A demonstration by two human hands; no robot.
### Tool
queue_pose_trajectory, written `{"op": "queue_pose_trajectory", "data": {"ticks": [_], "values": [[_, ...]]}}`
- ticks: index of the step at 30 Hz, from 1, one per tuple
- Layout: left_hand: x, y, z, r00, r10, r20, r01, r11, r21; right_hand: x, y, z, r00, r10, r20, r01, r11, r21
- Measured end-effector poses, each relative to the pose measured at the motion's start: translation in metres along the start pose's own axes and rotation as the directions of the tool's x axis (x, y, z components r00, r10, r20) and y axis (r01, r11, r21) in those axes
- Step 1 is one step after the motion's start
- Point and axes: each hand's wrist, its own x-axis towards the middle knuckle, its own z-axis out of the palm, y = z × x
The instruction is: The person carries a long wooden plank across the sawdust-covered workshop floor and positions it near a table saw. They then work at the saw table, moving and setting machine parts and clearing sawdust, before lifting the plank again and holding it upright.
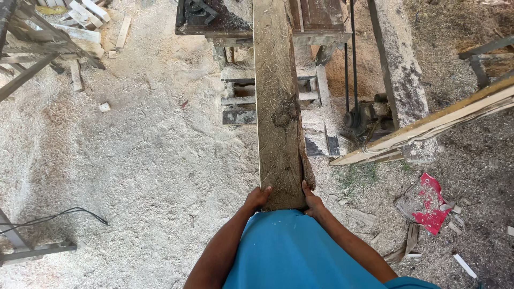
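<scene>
A long rough wooden plank (277,101) runs from my waist away onto a saw table (316,24) at the top of the view. My left hand (257,197) grips the plank's near end on its left edge. My right hand (312,200) grips the same end on its right edge. The near end rests against my blue shirt. The plank's face is dirty, with a dark knot about halfway along.
Sawdust covers the ground. A motor with a drive belt (360,115) sits under the table to the right. Angled pale boards (428,126) lie at right, a red torn bag (428,203) beside them. Offcuts (80,24) are piled top left, with a black cable (59,217) at left.
</scene>
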Motion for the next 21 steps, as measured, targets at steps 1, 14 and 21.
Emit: {"op": "queue_pose_trajectory", "data": {"ticks": [1, 14, 21], "values": [[0.001, 0.002, -0.001, 1.000, 0.009, 0.007, -0.009, 1.000, -0.013, 0.001, -0.002, 0.001, 1.000, -0.005, 0.001, 0.005, 1.000, -0.020], [0.034, 0.019, -0.015, 1.000, -0.013, -0.027, 0.014, 0.998, 0.056, 0.023, -0.029, 0.018, 0.996, -0.002, 0.084, -0.010, 0.990, 0.142], [0.049, 0.029, -0.024, 0.999, -0.042, -0.016, 0.042, 0.999, 0.014, 0.036, -0.046, 0.027, 0.996, -0.003, 0.094, -0.012, 0.988, 0.154]]}}
